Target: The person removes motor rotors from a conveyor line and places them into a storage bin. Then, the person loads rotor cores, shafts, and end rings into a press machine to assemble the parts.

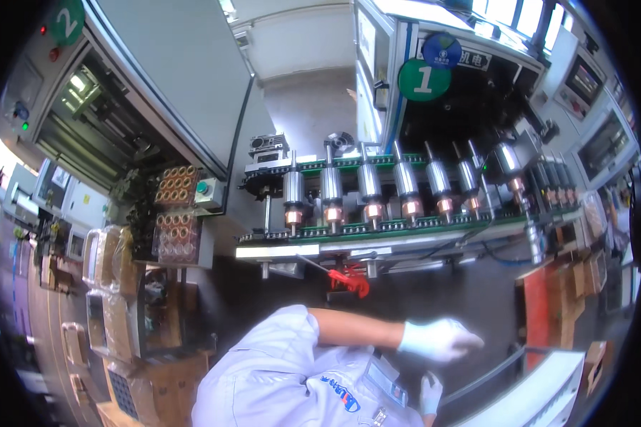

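My left arm reaches across my body to the right, and its white-gloved left hand [441, 340] hangs in the air in front of the conveyor. Its fingers are slightly blurred and point right, loosely apart, with nothing seen in them. Lower down, my gloved right hand [429, 393] is beside my body, fingers apart and nothing visible in it. Beyond both hands, a row of motor rotors [407, 186] with steel cores and copper ends stands on the green-edged chain conveyor [413, 231]. Neither hand touches them. A red tool-like object [349, 280] hangs under the conveyor's front edge.
Trays of copper-coloured rings [176, 186] sit at left by a green button box [205, 187]. A tall grey machine cabinet [171, 64] rises behind. Cardboard boxes [165, 381] are stacked lower left. A white panel [541, 395] and a red board [536, 302] stand at right.
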The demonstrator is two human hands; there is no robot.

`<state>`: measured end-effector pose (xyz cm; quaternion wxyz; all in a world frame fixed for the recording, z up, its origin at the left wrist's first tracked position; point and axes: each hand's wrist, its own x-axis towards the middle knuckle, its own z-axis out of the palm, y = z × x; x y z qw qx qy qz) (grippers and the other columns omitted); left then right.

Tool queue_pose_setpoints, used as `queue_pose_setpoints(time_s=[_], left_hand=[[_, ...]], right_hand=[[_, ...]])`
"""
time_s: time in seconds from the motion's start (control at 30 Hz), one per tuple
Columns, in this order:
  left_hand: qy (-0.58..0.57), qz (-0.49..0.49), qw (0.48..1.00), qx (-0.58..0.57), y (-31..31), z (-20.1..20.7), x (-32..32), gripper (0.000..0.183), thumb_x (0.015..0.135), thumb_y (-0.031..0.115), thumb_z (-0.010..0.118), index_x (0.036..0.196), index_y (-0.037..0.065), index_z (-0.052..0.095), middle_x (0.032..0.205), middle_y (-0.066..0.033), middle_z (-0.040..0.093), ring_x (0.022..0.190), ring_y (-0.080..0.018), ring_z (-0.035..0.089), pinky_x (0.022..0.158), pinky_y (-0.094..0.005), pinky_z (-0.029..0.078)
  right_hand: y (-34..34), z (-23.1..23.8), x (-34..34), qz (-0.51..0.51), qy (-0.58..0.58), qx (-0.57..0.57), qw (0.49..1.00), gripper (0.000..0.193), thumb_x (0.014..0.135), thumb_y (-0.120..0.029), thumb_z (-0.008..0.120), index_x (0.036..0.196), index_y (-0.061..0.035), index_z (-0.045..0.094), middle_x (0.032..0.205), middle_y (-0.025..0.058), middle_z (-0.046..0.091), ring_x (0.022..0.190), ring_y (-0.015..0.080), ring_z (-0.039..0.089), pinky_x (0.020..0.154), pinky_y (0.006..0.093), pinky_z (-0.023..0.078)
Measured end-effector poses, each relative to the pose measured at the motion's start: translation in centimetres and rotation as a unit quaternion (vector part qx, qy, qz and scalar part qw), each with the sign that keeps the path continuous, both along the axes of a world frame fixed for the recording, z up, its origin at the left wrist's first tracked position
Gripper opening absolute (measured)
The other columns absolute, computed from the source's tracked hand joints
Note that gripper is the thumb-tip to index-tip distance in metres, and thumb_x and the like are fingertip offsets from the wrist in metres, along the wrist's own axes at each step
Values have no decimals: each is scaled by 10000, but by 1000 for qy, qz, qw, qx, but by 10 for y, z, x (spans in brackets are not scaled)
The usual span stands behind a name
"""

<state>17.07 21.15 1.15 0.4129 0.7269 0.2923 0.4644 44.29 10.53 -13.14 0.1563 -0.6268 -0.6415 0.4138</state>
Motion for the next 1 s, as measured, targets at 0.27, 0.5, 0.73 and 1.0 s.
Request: queue_pose_setpoints(time_s=[0.27, 0.5, 0.73, 1.0], left_hand=[[19, 49, 978, -203, 82, -4, 48, 676, 899, 238, 646, 1494, 6, 426, 1037, -172, 716, 895, -297, 701, 831, -396, 549], [-80, 86, 921, -372, 160, -17, 162, 323, 917, 257, 701, 1095, -8, 649, 913, -45, 688, 765, -80, 606, 689, -263, 499], [-73, 124, 923, -356, 248, -11, 264, 398, 922, 263, 698, 1226, 9, 659, 1137, -119, 697, 1092, -188, 631, 962, -352, 497], [-175, 309, 865, -356, 364, -4, 271, 700, 934, 203, 737, 1500, -34, 399, 1417, -146, 563, 1298, -214, 543, 1092, -347, 437]], right_hand=[[170, -29, 70, 99, 98, -56, 989, 295, 956, -70, 600, 1215, 56, 661, 892, 83, 708, 645, 110, 629, 567, 268, 513], [317, -2, 162, 195, 56, 8, 979, 296, 956, -68, 620, 1225, 44, 669, 925, 71, 708, 711, 96, 598, 623, 288, 535], [468, 51, 264, 181, 73, 31, 980, 317, 966, -171, 631, 1208, 26, 689, 1011, 111, 745, 825, 163, 676, 714, 309, 537], [636, 149, 236, 97, 241, -42, 965, 308, 1000, -139, 603, 1273, -7, 658, 935, 36, 723, 712, 81, 637, 652, 219, 470]])
